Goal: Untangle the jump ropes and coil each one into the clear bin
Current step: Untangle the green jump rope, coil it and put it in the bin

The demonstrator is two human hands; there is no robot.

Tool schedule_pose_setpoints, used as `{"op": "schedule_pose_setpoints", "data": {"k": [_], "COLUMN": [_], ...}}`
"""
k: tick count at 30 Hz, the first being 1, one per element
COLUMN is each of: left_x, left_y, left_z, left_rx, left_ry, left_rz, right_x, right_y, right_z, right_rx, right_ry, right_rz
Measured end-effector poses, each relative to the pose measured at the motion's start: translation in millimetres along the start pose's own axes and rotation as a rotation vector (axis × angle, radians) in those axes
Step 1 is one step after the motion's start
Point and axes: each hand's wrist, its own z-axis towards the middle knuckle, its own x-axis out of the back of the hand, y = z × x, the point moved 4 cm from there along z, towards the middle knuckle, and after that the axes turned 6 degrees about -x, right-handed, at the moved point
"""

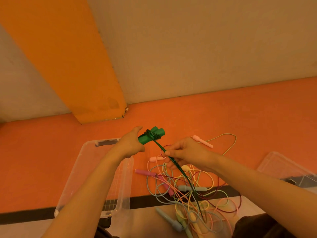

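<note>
My left hand (pixel 131 145) grips two green jump-rope handles (pixel 151 134) held side by side, with dark green cord wound around them. From the handles the green cord (pixel 181 172) runs down to the right, and my right hand (pixel 185 152) pinches it a short way along. Below lies a tangle of jump ropes (pixel 192 194) in pink, yellow, blue, green and maroon on the orange floor. The clear bin (pixel 127 169) stands under my left forearm.
A pink handle (pixel 202 141) lies beyond my right hand, a magenta handle (pixel 145 172) left of the tangle. A second clear container (pixel 281 165) sits at the right. An orange pillar (pixel 96 100) meets the floor at the back. A black strip (pixel 145 201) crosses the floor.
</note>
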Motion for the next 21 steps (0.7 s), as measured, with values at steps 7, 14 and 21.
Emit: {"op": "schedule_pose_setpoints", "data": {"k": [7,14,21], "left_x": [-2,0,-3], "left_y": [2,6,12], "left_z": [-2,-7,-10], "left_rx": [-0.017,-0.049,-0.074], "left_ry": [-0.058,-0.119,-0.186], "left_rz": [-0.082,-0.220,-0.230], "right_x": [3,14,36], "right_y": [7,23,27], "right_z": [-3,13,23], "right_rx": [-0.013,0.044,0.214], "right_ry": [-0.060,-0.019,0.153], "right_rz": [-0.039,-0.110,-0.501]}}
